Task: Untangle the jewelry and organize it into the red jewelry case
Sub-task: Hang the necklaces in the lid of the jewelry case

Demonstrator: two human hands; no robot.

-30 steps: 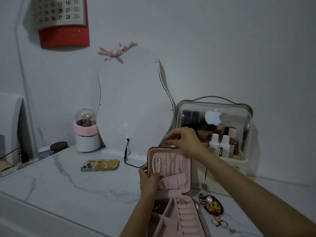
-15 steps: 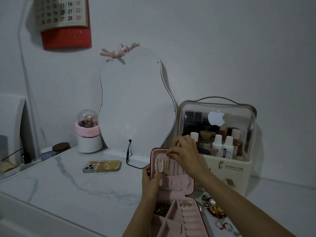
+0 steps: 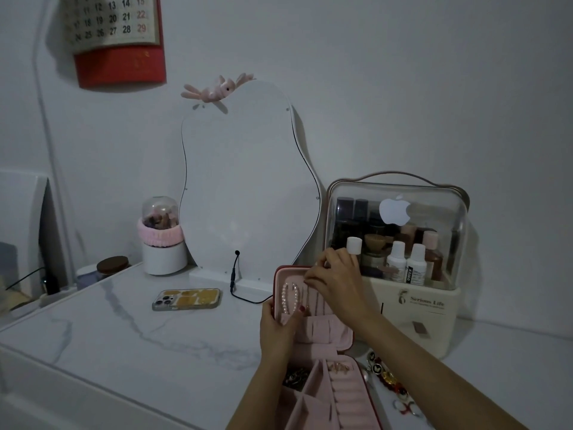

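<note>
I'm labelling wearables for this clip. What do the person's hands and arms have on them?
Both forearms are bare, no sleeves in view. The left hand has red polish on its thumbnail. No ring, watch or bracelet shows on the right hand or on either wrist.

The right hand (image 3: pixel 336 282) covers the upper right of the jewelry case (image 3: pixel 313 333) lid, and what its fingers (image 3: pixel 313 276) pinch there is too small to tell — a thin chain, perhaps. Just below the left hand's fingers (image 3: pixel 299 310), the case's lower tray runs off the bottom edge. The dark tangle (image 3: pixel 294 377) in the tray beside the left wrist is blurred. Right of the tray, the loose jewelry (image 3: pixel 390 386) on the tabletop (image 3: pixel 124 330) is indistinct — partly cut off too.
</note>
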